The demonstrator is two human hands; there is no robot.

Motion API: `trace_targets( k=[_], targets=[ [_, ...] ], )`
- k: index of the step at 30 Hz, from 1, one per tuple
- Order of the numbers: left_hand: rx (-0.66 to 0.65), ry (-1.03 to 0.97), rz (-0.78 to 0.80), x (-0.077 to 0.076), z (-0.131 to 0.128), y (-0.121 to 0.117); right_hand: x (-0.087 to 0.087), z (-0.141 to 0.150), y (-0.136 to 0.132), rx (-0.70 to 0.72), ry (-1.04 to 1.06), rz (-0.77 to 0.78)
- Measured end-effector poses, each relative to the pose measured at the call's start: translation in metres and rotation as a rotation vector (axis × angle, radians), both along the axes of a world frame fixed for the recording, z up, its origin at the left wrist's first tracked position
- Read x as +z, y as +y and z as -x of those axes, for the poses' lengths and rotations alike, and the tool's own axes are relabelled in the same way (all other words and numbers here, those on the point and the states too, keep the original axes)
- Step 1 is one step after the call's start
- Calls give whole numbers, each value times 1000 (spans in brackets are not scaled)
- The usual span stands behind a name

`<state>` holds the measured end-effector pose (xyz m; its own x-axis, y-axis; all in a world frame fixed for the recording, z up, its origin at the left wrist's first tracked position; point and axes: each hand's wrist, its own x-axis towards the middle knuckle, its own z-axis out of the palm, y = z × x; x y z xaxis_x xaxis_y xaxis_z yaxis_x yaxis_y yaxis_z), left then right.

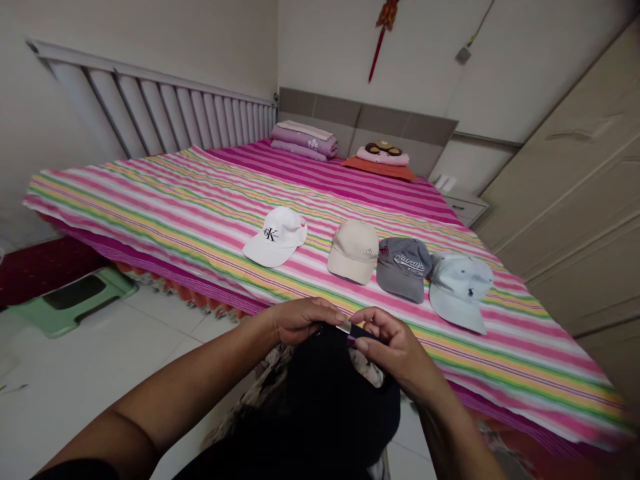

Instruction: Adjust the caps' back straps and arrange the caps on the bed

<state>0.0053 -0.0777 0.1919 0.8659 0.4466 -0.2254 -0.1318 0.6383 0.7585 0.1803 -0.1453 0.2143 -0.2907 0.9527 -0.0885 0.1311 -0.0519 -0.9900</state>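
Observation:
Both my hands hold a black cap [330, 393] close to my body, in front of the bed's near edge. My left hand [300, 319] is closed on the cap's back edge. My right hand [387, 347] pinches the same edge, where a small metal buckle [343, 326] shows between my fingers. On the striped bedspread [190, 207] lie several caps in a row: a white one with a black logo [276, 237], a beige one [354, 251], a grey one [403, 267] and a pale blue one [459, 287].
Folded purple bedding [305, 140] and a brown-and-orange pillow [384, 159] lie at the headboard. A green plastic stool [75, 300] stands on the white tile floor at left. A nightstand [463, 203] and wardrobe doors [575, 187] are at right.

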Motion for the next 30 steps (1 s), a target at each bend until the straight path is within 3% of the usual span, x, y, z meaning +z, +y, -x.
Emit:
trace_targets(
  k=[4,7,16,21,30],
  targets=[
    [-47,26,-23,-1,-2,-1,7,9,-5,-69,-295,-272],
    [14,4,-82,-1,-2,-2,9,12,-9,-117,-458,-435],
    [113,4,-224,-1,2,-4,9,13,-14,-150,-586,-684],
    [84,58,-277,3,3,-5,10,14,-15,-133,-600,-705],
    [78,10,-267,-5,6,-4,10,14,-16,-98,-582,-663]
  ],
)
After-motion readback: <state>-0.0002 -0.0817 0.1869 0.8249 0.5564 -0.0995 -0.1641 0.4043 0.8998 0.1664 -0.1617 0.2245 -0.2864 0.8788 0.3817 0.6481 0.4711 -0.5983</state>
